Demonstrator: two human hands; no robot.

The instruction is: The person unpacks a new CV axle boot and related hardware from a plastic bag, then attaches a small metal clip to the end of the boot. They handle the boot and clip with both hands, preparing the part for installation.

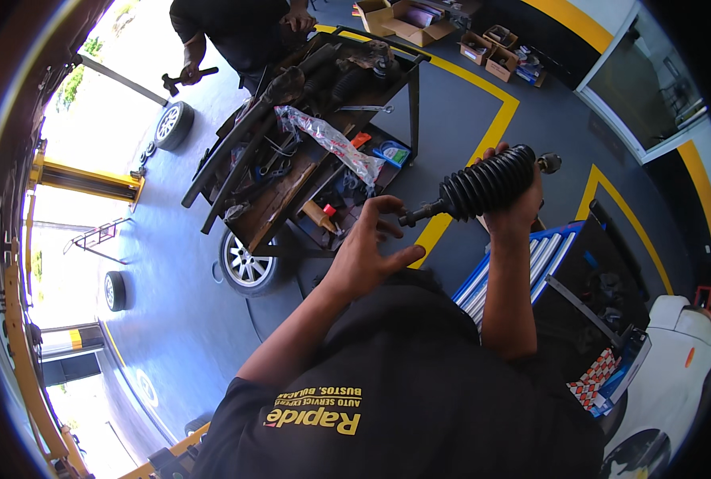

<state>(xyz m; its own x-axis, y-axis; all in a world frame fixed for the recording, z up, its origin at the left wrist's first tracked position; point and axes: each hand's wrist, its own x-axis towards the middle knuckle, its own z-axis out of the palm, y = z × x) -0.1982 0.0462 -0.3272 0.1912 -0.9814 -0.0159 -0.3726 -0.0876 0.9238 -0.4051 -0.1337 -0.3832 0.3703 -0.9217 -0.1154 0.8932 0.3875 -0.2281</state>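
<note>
My right hand (pixel 517 203) is wrapped round a black ribbed rubber boot (pixel 483 185) and holds it up in front of me, tilted. A dark rod with a small tip (pixel 424 212) comes out of its left end. At its other end, past my fingers, a metal joint piece (pixel 549 163) shows. My left hand (pixel 370 243) is open beside the rod's tip, its fingers curved and the thumb apart. Whether a fingertip touches the tip, I cannot tell.
A metal work cart (pixel 280 219) holds long dark parts, a wrench (pixel 365 108) and a plastic wrapper (pixel 331 140). Beyond it a person in dark clothes holds a hammer (pixel 188 79). A wheel (pixel 248 259) lies by the cart; a second cart (pixel 587 307) stands right, near a white car (pixel 675 363).
</note>
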